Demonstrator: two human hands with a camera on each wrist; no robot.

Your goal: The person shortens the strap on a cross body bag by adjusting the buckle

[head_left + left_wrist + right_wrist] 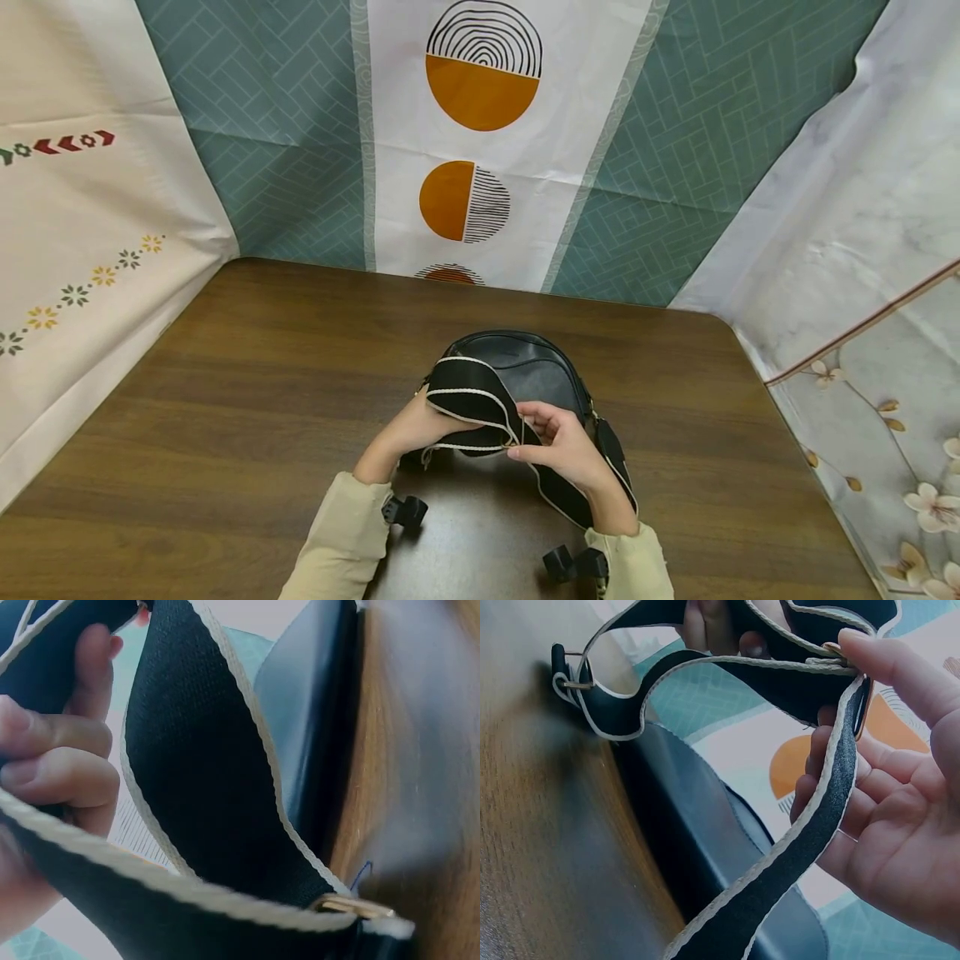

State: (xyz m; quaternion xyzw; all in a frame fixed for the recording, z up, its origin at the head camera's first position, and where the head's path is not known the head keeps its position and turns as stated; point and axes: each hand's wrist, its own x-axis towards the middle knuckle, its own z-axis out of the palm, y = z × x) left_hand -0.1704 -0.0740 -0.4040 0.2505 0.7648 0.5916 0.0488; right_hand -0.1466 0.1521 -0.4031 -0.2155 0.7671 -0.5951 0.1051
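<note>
Two hands (pixel 416 422) (pixel 561 447) holding strap (pixel 472 382), end buckle (pixel 354 905) clearest in wrist views

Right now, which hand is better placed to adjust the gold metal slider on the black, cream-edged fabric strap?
Likely the right hand: it pinches right at the gold metal slider. The left hand grips the black, cream-edged fabric strap away from the slider, so it looks better suited to steadying.

A black bag (pixel 538 375) apparently rests on the brown table (pixel 285 383).
</note>
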